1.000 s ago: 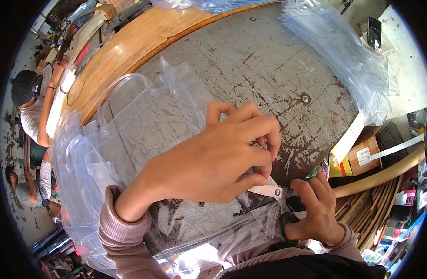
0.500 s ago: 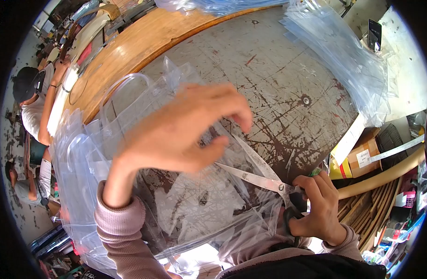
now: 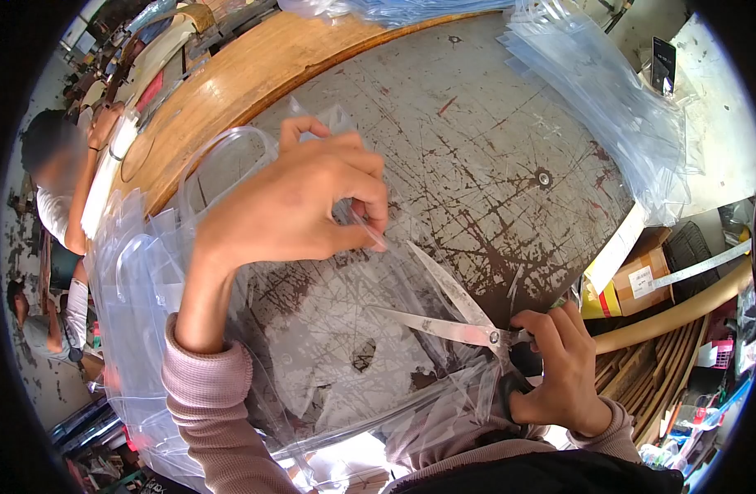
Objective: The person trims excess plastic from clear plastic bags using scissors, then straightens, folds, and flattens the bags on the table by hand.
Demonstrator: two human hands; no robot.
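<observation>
My right hand point(image 3: 563, 370) grips the dark handles of a pair of scissors point(image 3: 476, 329). Its two metal blades are spread apart and point left, towards the middle of the table. Over the table, my left hand point(image 3: 304, 198) pinches the edge of a thin clear plastic sheet point(image 3: 402, 263) between thumb and finger. The sheet hangs from the pinch towards the blades, but its outline is hard to follow. Beside and beneath my left arm lie clear plastic bags point(image 3: 147, 288), one with a looped tube-like handle point(image 3: 217, 146).
The scratched metal table point(image 3: 444, 107) has a wooden board point(image 3: 238, 74) along its far left edge. Stacked plastic sheets point(image 3: 592, 99) lie at right, near a phone point(image 3: 662, 64). A cardboard box point(image 3: 645, 272) stands below them. Two people work at far left.
My left hand has moved a little up and left, and its fingers have closed on the plastic edge. The scissors and my right hand have barely shifted.
</observation>
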